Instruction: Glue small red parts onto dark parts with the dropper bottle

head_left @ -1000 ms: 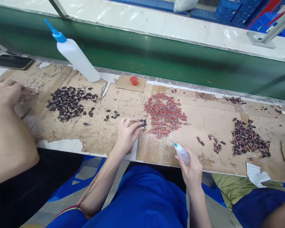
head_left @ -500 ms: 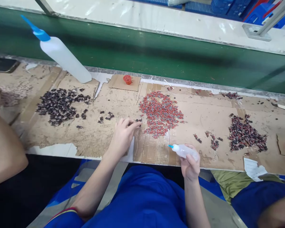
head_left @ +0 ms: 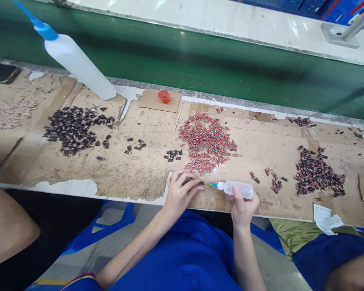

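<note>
"Taking twelve as straight ahead of the person's chest, where are the hands?"

"The left hand [head_left: 181,188] is at twelve, thumb and fingertips pinching a small black part [head_left: 201,183]. The right hand [head_left: 244,207], at two, is wrapped around a small squeeze bottle [head_left: 239,189] — its blue nozzle [head_left: 213,184] points to nine, just beside that part but apart from it."

"And past the hands?"

"A loose cluster of black pieces [head_left: 172,155] at twelve, then a spread of red pieces [head_left: 208,141] beside it. A black-and-red heap [head_left: 319,173] lies at two, a dark heap [head_left: 71,131] between ten and eleven."

"Farthest?"

"A red cup [head_left: 164,96] on a cardboard square [head_left: 147,100] near twelve — and a tall white bottle [head_left: 80,66] at eleven."
</note>
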`<state>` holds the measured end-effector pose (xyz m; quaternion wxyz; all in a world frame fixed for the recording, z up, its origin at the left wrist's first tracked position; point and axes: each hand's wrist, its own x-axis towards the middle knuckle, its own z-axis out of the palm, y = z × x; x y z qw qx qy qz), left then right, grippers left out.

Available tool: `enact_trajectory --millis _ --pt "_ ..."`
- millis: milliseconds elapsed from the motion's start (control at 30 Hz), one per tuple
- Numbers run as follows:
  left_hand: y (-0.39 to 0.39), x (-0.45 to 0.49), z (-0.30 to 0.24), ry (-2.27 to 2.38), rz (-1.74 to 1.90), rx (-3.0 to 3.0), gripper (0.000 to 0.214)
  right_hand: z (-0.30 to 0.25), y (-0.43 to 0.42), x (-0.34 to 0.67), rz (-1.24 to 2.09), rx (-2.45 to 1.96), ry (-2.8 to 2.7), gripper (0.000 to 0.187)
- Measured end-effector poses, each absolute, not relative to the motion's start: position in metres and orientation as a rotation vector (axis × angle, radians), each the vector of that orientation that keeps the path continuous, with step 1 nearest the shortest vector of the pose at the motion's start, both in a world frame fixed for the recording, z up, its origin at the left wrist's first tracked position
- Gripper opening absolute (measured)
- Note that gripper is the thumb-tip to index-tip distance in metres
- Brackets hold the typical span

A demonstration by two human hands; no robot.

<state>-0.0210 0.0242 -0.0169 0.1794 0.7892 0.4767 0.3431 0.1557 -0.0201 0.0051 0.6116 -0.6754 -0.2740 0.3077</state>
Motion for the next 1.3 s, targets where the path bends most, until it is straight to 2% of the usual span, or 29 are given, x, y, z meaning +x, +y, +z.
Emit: enact_trajectory --millis 133,300,900,1300 --pt "0.0278 -0.0275 -0.0151 1.21 0.958 2.153 0.012 0.0092 -0.0175 0.1514 0.678 -1.645 -0.782 0.029" --pt "0.0272 -0.0271 -0.0152 1.29 0.948 2.066 0.009 0.0093 -0.0146 0.1503 0.689 -1.671 -0.908 0.027" --pt "0.0271 -0.0245 -0.0144 1.336 0.931 1.975 0.006 0.013 -0.0111 0.1501 0.632 -1.718 -0.893 0.032" --pt "0.0267 -0.0244 -0.0168 1.333 0.95 1.947 0.006 0.0102 -0.0124 0.1513 0.677 -1.726 -0.958 0.026"
